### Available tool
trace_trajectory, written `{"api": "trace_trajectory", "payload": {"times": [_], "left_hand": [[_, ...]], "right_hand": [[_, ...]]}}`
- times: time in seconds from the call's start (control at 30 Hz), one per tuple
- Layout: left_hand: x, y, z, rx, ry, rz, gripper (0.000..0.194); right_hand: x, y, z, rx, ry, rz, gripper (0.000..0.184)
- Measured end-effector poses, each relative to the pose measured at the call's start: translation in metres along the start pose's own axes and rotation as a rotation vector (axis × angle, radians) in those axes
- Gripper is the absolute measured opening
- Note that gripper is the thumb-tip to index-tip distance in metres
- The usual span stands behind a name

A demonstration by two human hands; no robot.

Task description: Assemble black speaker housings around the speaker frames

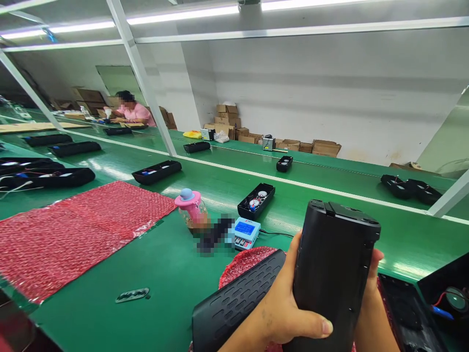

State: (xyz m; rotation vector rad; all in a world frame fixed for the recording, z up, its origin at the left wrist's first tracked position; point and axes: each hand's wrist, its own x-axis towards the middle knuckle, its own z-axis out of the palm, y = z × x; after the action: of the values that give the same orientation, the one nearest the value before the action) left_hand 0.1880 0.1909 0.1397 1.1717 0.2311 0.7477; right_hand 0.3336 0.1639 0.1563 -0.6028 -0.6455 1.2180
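A black speaker housing stands nearly upright between my two hands, its plain side facing me. My left hand wraps its left side, thumb across the front. On the far right side, my right hand grips it; most of those fingers are hidden behind the housing. Just left of my left wrist lies a black speaker grille with slot-shaped raised patterns, resting on red bubble wrap. To the right, an opened black shell lies beside another one with a round speaker driver and wires.
A light blue charger-like device with a screen and cable sits ahead, near a pink-lided cup. Red bubble wrap covers the left bench. An open speaker shell lies on the green belt. A person in pink sits far left.
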Motion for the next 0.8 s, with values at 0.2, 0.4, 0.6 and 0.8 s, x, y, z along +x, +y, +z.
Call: {"api": "trace_trajectory", "payload": {"times": [0.2, 0.4, 0.6, 0.8], "left_hand": [[0.004, 0.003, 0.003, -0.08, -0.023, 0.003, 0.125], [0.01, -0.002, 0.003, -0.162, 0.027, 0.025, 0.125], [0.016, 0.001, -0.002, -0.224, -0.011, 0.035, 0.107], [0.01, 0.005, 0.004, -0.24, -0.019, 0.043, 0.113]], "right_hand": [[0.003, 0.003, -0.003, -0.096, -0.017, -0.071, 0.054], [0.012, 0.007, -0.012, -0.159, -0.067, -0.118, 0.063], [0.017, 0.008, -0.015, -0.207, -0.018, -0.092, 0.058], [0.008, 0.003, -0.007, -0.293, -0.027, -0.107, 0.061]]}}
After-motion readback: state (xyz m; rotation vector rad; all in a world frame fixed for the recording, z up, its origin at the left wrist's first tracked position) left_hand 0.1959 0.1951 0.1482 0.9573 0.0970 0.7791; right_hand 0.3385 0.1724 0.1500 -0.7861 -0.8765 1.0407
